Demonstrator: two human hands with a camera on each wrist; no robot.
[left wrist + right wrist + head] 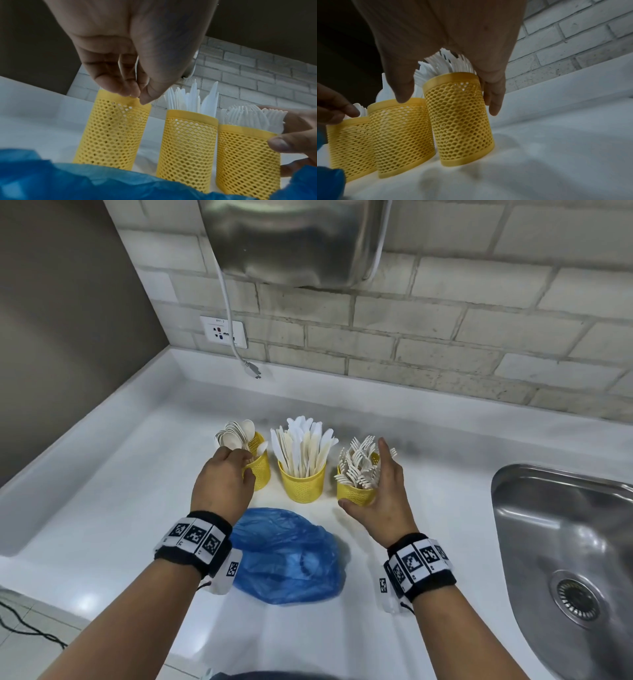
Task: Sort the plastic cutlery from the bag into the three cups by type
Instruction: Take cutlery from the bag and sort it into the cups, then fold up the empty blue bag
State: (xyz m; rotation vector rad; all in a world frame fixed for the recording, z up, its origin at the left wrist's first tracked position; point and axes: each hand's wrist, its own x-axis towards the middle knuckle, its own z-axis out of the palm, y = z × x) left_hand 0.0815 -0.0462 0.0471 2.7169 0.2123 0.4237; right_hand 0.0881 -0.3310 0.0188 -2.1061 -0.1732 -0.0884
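Three yellow mesh cups stand in a row on the white counter (137, 474). The left cup (261, 470) holds spoons (236, 434), the middle cup (302, 484) knives (305, 443), the right cup (354, 494) forks (358, 463). My left hand (245, 460) hovers at the left cup's rim (120, 97), fingers curled, pinching a thin white spoon handle (137, 66). My right hand (366, 474) brackets the fork cup (458, 116) with straight fingers (494, 102) on its right and the thumb (278, 143) at its front rim. A crumpled blue bag (287, 556) lies in front of the cups; its contents are hidden.
A steel sink (561, 542) sits at the right. Behind the cups runs a brick wall (445, 330) with a socket (224, 332), a dangling cable plug (252, 370) and a steel appliance (294, 237). The counter's raised edge (85, 426) runs along the left.
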